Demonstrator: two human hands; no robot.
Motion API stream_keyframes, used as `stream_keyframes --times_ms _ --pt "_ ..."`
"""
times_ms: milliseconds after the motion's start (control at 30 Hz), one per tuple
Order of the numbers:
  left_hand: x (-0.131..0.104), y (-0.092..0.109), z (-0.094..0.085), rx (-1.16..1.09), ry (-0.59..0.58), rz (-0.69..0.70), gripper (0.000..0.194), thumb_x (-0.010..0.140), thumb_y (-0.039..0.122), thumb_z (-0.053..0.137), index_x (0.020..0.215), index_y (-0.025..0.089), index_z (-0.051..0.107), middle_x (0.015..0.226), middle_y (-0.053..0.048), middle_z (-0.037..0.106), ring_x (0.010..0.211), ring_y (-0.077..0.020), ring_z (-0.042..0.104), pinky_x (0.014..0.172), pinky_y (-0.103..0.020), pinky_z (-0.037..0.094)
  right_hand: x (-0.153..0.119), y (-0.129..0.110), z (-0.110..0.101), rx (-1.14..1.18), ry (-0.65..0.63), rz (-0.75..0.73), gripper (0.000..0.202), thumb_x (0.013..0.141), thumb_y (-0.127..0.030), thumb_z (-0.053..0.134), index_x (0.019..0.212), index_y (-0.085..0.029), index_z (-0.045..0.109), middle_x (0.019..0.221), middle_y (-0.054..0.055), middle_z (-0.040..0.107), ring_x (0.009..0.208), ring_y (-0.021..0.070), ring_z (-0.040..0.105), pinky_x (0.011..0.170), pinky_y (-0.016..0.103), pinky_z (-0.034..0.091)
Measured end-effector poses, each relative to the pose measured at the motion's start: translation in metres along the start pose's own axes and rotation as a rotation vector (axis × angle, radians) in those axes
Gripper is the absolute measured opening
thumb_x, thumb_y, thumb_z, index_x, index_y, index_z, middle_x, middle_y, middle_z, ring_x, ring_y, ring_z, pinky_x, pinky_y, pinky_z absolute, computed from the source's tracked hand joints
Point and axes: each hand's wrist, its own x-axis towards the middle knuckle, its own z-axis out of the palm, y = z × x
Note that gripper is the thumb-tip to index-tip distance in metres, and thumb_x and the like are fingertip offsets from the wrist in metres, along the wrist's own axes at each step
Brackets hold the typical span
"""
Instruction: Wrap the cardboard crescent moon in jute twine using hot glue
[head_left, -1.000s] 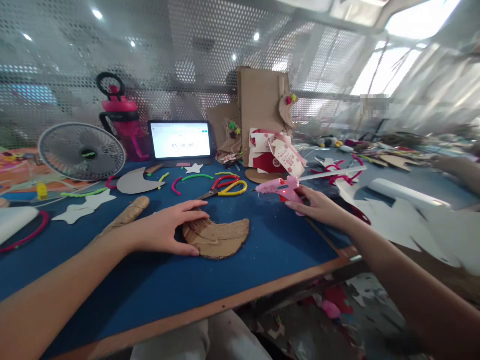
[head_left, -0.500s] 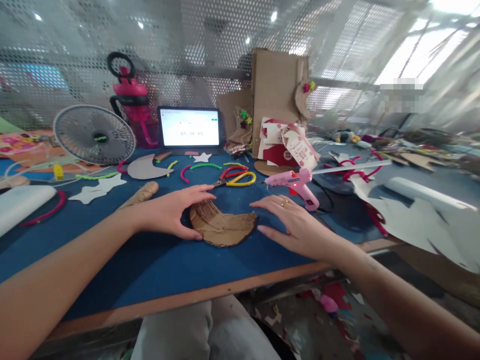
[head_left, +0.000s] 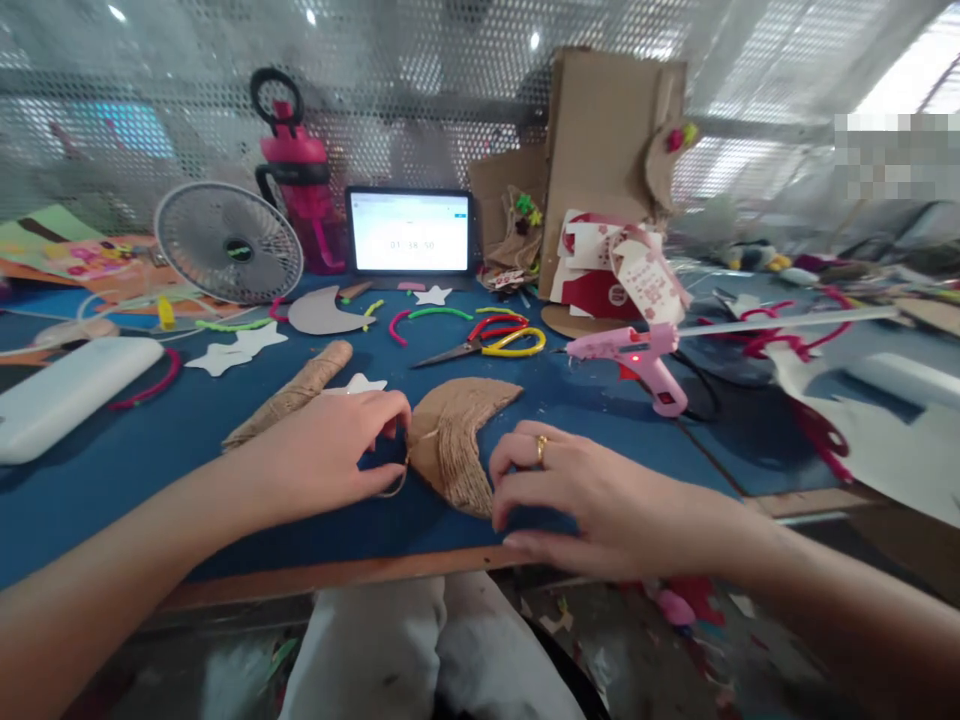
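Observation:
A cardboard crescent point(head_left: 427, 465), partly wound with brown twine point(head_left: 461, 450), lies on the blue tabletop between my hands. My left hand point(head_left: 349, 440) is at its left edge, with thumb and forefinger apart. A thin loose strand of twine point(head_left: 394, 490) curves beside the thumb. The curled fingers of my right hand point(head_left: 574, 490) grip the crescent's wound lower end; the exact contact is partly hidden. Left of the crescent lies a twine-wrapped roll point(head_left: 296, 395). Beyond it are scissors point(head_left: 480, 345) with red and yellow handles, blades apart.
A pink glue gun point(head_left: 637, 360) with a lit red light and a white stick stands to the right. Behind are a fan point(head_left: 229, 245), a pink bottle point(head_left: 296, 185), a tablet point(head_left: 410, 230) and cardboard sheets point(head_left: 615, 150). A white device point(head_left: 82, 395) lies left. White star cutouts point(head_left: 236, 350) are nearby.
The crescent has been turned: its wound part, earlier at the upper left, now faces the lower right. My right hand has moved in to its end. The view has shifted.

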Motion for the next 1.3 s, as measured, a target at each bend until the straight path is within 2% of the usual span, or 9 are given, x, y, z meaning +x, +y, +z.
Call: stream_keyframes --times_ms 67,133,200,300,433,600,833,1033,1300 --pt "-0.004 -0.003 0.006 -0.030 0.018 -0.048 0.018 0.078 0.033 0.054 0.092 0.020 0.055 0.081 -0.001 0.061 0.068 -0.0172 0.057 0.060 -0.028 0.040 0.014 0.019 -0.002 -0.042 0.117 -0.039 0.012 0.082 -0.030 0.061 0.089 -0.020 0.061 0.100 0.005 0.061 0.101 0.0189 0.054 0.091 0.033 0.041" --pt "-0.007 -0.004 0.011 -0.078 0.039 -0.078 0.016 0.080 0.031 0.052 0.090 0.020 0.057 0.078 -0.001 0.060 0.065 -0.0154 0.056 0.059 -0.027 0.041 0.028 0.042 -0.005 -0.119 0.157 -0.057 0.044 0.075 -0.039 0.069 0.111 -0.017 0.056 0.120 0.011 0.057 0.116 0.0239 0.048 0.100 0.040 0.036" --pt "-0.009 -0.001 0.015 -0.118 0.063 -0.092 0.017 0.082 0.034 0.051 0.088 0.020 0.057 0.075 0.000 0.060 0.063 -0.0146 0.056 0.058 -0.026 0.041 0.040 0.062 -0.008 -0.147 0.097 -0.078 0.074 0.071 -0.050 0.070 0.132 -0.017 0.043 0.138 0.014 0.046 0.128 0.0261 0.039 0.106 0.044 0.030" --pt "-0.013 0.004 0.019 -0.144 0.068 -0.087 0.027 0.085 0.046 0.050 0.086 0.020 0.056 0.076 0.000 0.059 0.061 -0.0143 0.054 0.056 -0.026 0.039 0.056 0.076 -0.012 -0.158 -0.024 -0.113 0.090 0.070 -0.056 0.068 0.142 -0.019 0.031 0.148 0.013 0.034 0.137 0.0273 0.028 0.110 0.046 0.024" --pt "-0.019 0.004 0.022 -0.169 0.041 -0.070 0.034 0.080 0.055 0.057 0.087 0.021 0.055 0.080 0.001 0.059 0.062 -0.0140 0.053 0.054 -0.025 0.037 0.067 0.074 -0.011 -0.153 -0.090 -0.186 0.090 0.072 -0.058 0.065 0.143 -0.016 0.030 0.140 0.014 0.044 0.130 0.0273 0.038 0.107 0.043 0.029" --pt "-0.030 0.003 0.029 -0.178 0.073 -0.034 0.012 0.088 0.030 0.052 0.083 0.021 0.056 0.073 0.002 0.057 0.062 -0.0126 0.053 0.055 -0.024 0.037 0.060 0.064 -0.006 -0.324 -0.011 -0.058 0.091 0.069 -0.071 0.057 0.140 -0.018 0.039 0.120 0.016 0.055 0.109 0.0318 0.051 0.094 0.047 0.037" --pt "-0.042 0.005 0.050 0.050 0.373 0.106 0.029 0.097 0.026 0.035 0.096 0.017 0.062 0.080 -0.004 0.060 0.062 -0.0149 0.059 0.051 -0.026 0.042 0.044 0.048 0.000 -0.501 0.013 0.106 0.087 0.075 -0.076 0.043 0.140 -0.017 0.041 0.098 0.014 0.064 0.095 0.0330 0.056 0.086 0.049 0.039" --pt "-0.045 0.002 0.058 0.253 0.506 0.111 0.032 0.096 0.018 0.030 0.106 0.016 0.061 0.082 -0.005 0.064 0.057 -0.0130 0.060 0.048 -0.025 0.043 0.042 0.057 0.003 -0.335 0.072 -0.053 0.064 0.083 -0.057 0.052 0.135 -0.021 0.043 0.115 0.011 0.056 0.101 0.0255 0.054 0.089 0.041 0.042" --pt "-0.056 -0.003 0.063 0.338 0.444 0.179 0.033 0.093 0.013 0.036 0.122 0.015 0.052 0.082 -0.004 0.062 0.061 -0.0148 0.059 0.050 -0.028 0.045 0.042 0.064 0.013 -0.145 0.121 -0.117 0.040 0.085 -0.044 0.055 0.119 -0.023 0.055 0.108 0.008 0.056 0.096 0.0198 0.053 0.086 0.035 0.043"
